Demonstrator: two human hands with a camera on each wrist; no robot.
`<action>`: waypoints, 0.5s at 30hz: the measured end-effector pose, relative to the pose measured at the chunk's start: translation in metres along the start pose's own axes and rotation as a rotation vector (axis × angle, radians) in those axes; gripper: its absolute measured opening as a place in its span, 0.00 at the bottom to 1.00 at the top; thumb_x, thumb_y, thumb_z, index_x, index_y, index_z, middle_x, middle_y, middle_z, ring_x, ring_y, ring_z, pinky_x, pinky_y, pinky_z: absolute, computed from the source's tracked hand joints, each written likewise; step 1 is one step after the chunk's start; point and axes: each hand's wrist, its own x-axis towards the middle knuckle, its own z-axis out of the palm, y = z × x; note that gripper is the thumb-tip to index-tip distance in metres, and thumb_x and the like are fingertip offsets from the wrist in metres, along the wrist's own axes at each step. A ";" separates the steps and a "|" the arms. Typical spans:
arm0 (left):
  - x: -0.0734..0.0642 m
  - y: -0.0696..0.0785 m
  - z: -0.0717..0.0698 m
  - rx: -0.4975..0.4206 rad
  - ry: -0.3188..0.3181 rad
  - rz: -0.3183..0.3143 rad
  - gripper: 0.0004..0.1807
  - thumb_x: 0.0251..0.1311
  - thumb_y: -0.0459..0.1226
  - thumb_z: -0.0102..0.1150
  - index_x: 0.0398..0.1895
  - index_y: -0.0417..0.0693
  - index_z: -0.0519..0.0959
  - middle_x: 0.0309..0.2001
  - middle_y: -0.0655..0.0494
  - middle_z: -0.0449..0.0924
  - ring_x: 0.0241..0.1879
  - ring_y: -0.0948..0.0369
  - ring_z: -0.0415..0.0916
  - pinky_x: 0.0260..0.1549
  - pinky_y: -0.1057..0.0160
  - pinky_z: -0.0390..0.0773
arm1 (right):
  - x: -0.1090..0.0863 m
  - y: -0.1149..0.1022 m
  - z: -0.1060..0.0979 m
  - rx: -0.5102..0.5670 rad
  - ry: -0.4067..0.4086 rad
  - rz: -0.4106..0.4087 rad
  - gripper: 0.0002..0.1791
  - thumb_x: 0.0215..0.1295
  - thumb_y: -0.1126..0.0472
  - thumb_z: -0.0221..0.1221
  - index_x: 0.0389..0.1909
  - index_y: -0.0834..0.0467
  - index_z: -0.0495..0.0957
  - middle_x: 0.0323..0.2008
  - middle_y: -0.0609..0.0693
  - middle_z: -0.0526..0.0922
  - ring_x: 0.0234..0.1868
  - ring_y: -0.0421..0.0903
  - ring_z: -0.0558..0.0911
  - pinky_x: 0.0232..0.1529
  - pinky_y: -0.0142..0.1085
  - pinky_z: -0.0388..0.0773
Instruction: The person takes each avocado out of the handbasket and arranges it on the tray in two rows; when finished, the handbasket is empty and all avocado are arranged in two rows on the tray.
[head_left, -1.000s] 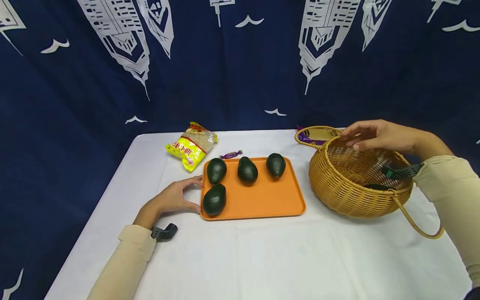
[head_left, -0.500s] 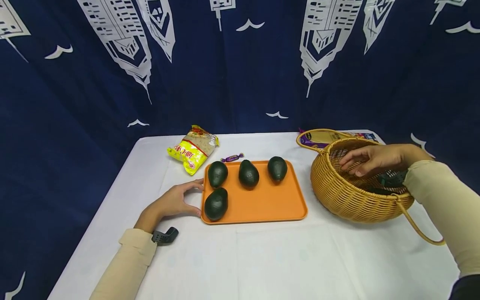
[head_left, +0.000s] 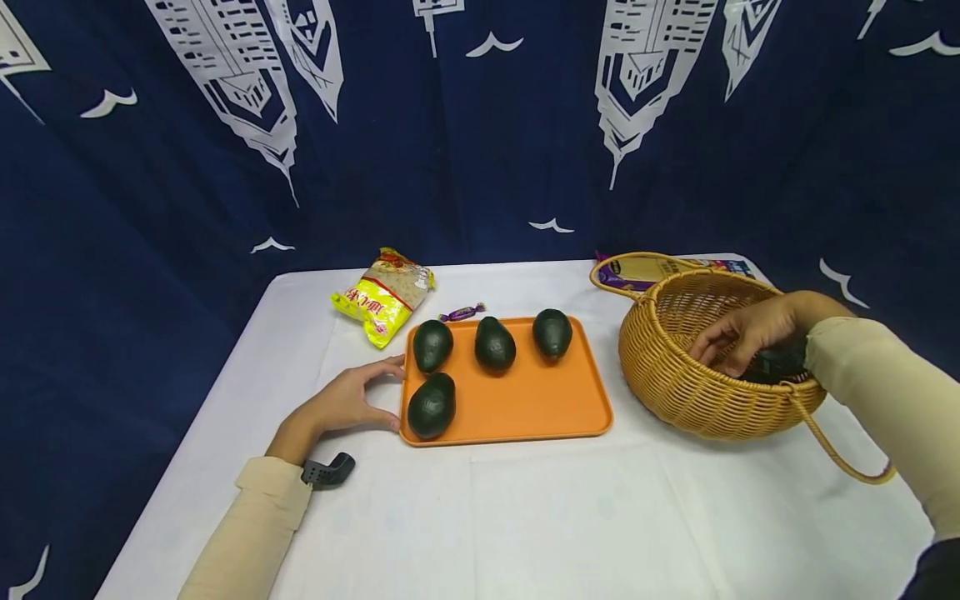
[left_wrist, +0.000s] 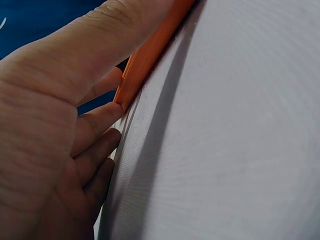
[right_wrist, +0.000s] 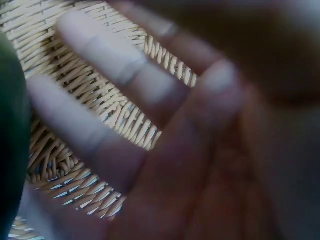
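My left hand [head_left: 348, 400] rests at the left edge of an orange tray [head_left: 540, 408], thumb and fingertips touching its rim. In the left wrist view the thumb and index finger of the left hand [left_wrist: 75, 95] lie against the tray's side [left_wrist: 150, 55]. Several dark green avocados, one of them the front-left avocado [head_left: 431, 406], lie on the tray. My right hand [head_left: 750, 333] reaches down inside a wicker basket [head_left: 675, 387], its fingers loosely bent. A dark green rounded thing, likely an avocado [right_wrist: 10, 135], shows beside those fingers in the right wrist view; no grip on it is visible.
Behind the tray lie a yellow snack bag [head_left: 386, 296] and a small purple-wrapped candy [head_left: 462, 312]. A purple and gold package [head_left: 637, 271] is partly behind the basket. One basket handle [head_left: 840, 458] sticks out at the right front. A dark blue curtain [head_left: 450, 150] hangs behind the table.
My right hand has dropped from above the basket's rim down into it, its fingers bending slightly. My left hand, the tray and the avocados on it keep their places.
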 end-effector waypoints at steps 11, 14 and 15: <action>0.001 -0.002 0.002 0.012 0.005 -0.002 0.42 0.35 0.56 0.84 0.57 0.56 0.78 0.75 0.54 0.63 0.75 0.48 0.56 0.72 0.42 0.56 | -0.003 0.001 0.002 -0.063 -0.015 0.097 0.26 0.59 0.73 0.60 0.60 0.64 0.74 0.56 0.54 0.80 0.54 0.45 0.78 0.55 0.33 0.78; 0.001 -0.001 0.002 0.019 0.007 -0.003 0.42 0.34 0.56 0.84 0.58 0.56 0.78 0.75 0.54 0.63 0.75 0.48 0.56 0.72 0.42 0.57 | -0.003 0.003 0.003 -0.064 0.034 0.102 0.25 0.59 0.74 0.60 0.60 0.65 0.74 0.56 0.55 0.80 0.54 0.45 0.78 0.54 0.33 0.79; 0.001 -0.001 0.002 0.020 0.007 -0.003 0.42 0.34 0.56 0.84 0.58 0.56 0.78 0.75 0.54 0.63 0.75 0.48 0.56 0.72 0.42 0.56 | -0.004 0.003 0.003 -0.069 0.059 0.093 0.25 0.61 0.73 0.61 0.60 0.65 0.73 0.56 0.56 0.80 0.54 0.45 0.78 0.54 0.33 0.79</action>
